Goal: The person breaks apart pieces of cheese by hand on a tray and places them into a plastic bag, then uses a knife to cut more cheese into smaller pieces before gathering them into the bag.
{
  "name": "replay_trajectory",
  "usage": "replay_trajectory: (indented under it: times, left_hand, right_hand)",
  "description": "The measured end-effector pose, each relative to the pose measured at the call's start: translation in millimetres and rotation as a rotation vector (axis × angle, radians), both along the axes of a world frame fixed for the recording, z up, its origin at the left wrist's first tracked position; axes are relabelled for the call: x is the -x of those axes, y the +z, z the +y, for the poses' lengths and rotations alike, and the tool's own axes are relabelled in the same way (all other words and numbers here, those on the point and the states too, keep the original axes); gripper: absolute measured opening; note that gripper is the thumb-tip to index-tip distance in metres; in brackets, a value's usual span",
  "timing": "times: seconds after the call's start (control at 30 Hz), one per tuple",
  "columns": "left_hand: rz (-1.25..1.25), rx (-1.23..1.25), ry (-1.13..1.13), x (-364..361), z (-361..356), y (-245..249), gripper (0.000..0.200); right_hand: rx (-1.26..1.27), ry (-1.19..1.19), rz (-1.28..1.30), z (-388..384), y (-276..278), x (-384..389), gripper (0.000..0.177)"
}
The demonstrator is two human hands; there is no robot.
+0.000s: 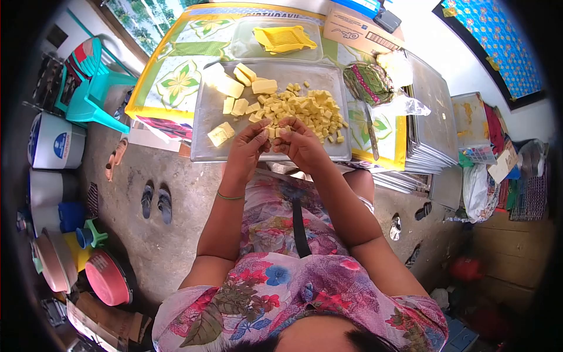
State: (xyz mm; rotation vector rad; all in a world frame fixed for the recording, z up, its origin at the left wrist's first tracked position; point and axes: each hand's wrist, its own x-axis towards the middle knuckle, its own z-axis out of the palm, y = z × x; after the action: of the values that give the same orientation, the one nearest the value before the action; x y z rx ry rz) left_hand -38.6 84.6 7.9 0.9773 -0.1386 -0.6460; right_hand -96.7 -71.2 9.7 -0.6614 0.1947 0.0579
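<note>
Both of my hands are close together over the near edge of a grey metal tray (202, 138). The fingers of my left hand (249, 144) are pinched at a small yellow piece, which looks like cheese or dough. Close beside it, my right hand (300, 142) is pinched in the same way; its fingertips partly hide what it holds. A heap of small yellow cubes (311, 111) spreads over the tray's right half. Larger yellow blocks (264, 87) lie toward the back left, and another chunk (221, 134) sits near the left edge.
Behind the tray, a clear tray (237, 50) holds a yellow slotted plastic piece (284, 39). To the right lie a knife (372, 132) and a green patterned bundle (368, 84). Stacked metal trays (431, 111) stand beyond. A teal chair (97, 97) is at left.
</note>
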Motion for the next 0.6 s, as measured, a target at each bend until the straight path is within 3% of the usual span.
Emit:
replay_trajectory:
  times: [0.17,0.37,0.6]
  left_hand:
    - [-0.105,-0.087,0.06,1,2,-9,0.023]
    - [-0.114,-0.092,0.022,8,-6,-5,0.02]
    - [-0.023,-0.017,-0.025,18,-20,5,0.02]
  right_hand:
    - [-0.016,-0.026,0.073,5,3,-4,0.019]
    - [0.161,0.041,-0.069,-2,-16,4,0.018]
    - [-0.041,-0.042,-0.003,-13,6,19,0.021]
